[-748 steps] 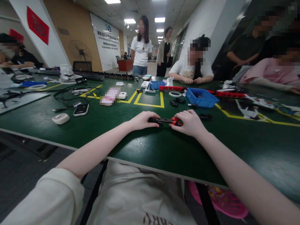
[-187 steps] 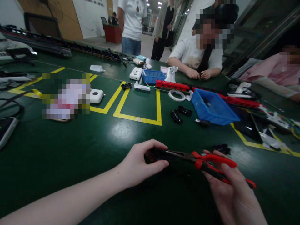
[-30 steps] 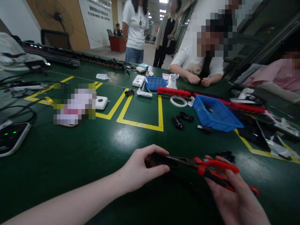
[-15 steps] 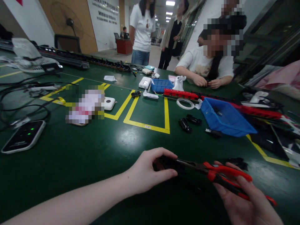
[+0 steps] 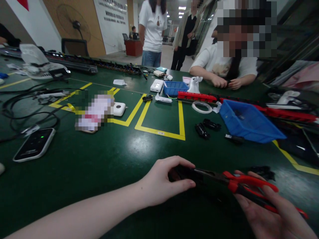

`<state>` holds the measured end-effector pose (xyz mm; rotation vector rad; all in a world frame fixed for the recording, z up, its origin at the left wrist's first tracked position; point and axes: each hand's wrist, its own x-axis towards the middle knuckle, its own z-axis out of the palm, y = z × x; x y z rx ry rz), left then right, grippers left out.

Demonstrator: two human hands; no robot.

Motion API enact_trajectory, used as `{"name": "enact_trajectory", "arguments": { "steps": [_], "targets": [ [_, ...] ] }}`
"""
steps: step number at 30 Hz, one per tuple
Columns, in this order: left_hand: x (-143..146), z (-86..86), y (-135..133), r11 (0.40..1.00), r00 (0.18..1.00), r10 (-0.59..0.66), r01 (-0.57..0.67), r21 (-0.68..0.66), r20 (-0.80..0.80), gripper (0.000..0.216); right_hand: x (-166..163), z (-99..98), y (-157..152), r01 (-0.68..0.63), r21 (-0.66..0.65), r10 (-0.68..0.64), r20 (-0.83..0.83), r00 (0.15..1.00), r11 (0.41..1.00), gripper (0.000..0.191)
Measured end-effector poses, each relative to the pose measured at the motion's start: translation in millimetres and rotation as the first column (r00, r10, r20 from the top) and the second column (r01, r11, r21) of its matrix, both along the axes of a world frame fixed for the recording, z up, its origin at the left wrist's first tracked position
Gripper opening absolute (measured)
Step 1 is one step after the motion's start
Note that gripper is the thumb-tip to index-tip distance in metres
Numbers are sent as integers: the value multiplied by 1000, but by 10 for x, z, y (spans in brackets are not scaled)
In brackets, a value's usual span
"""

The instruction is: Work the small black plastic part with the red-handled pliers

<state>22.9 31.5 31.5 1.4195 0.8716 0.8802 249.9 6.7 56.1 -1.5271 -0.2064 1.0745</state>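
Observation:
Red-and-black long-nose pliers lie in my right hand, whose fingers are wrapped round the handles. Their dark jaws point left, toward a small black part that my left hand grips between thumb and fingers. The jaw tips reach that part; whether they clamp it is hard to see in the shadow. Much of the black part is hidden by my left fingers. Behind my right hand lies another black piece on the green table.
A blue bin stands at the right, with black parts beside it. Red strips run behind. A phone, a white device, a black-screened device and cables are at left. A person sits opposite.
The whole view has shifted slightly, so the table things appear a little farther right. Both hands keep the same hold on the black part and the pliers.

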Motion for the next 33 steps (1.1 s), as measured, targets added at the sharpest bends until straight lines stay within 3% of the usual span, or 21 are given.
{"name": "enact_trajectory", "arguments": {
  "steps": [8,23,33],
  "targets": [
    [10,-16,-3,998,1000,4,-3,-63,10,33,-4,18,-7,4,-23,-4,-24,1000,1000,33],
    [-1,20,0,998,1000,12,-11,-67,20,31,-55,106,48,107,-90,-117,-102,988,990,19],
    [-3,41,-2,998,1000,-9,10,-63,14,33,-77,91,55,95,-77,-103,-102,990,992,21]
  ]
}}
